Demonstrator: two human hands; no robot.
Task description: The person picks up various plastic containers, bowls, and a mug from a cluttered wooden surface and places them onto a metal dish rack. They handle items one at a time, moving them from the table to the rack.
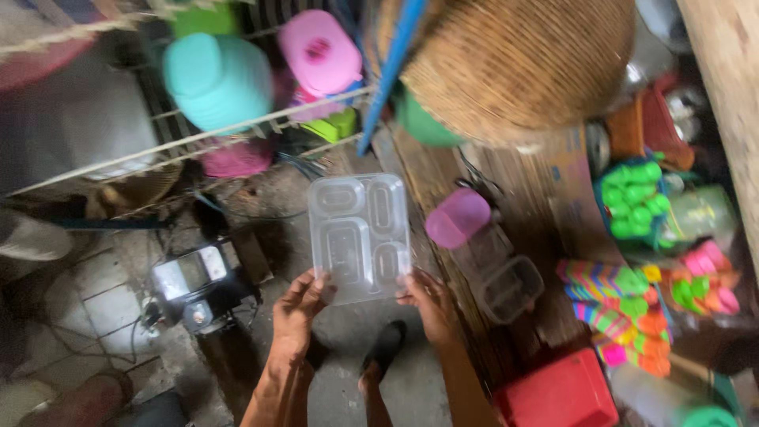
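A clear plastic tray [360,236] with several moulded compartments is held flat in front of me, above the concrete floor. My left hand [299,311] grips its near left corner, thumb on top. At the near right corner my right hand [427,299] holds the tray's edge. A foot in a dark sandal [383,352] shows on the floor below the tray.
A wire rack [198,134] at upper left holds teal [217,79] and pink plastic tubs [320,51]. A woven basket [514,63] hangs above a wooden shelf with a purple cup [457,217], clear boxes [510,289], bright toys and a red box [557,395]. A small motor [194,289] sits left.
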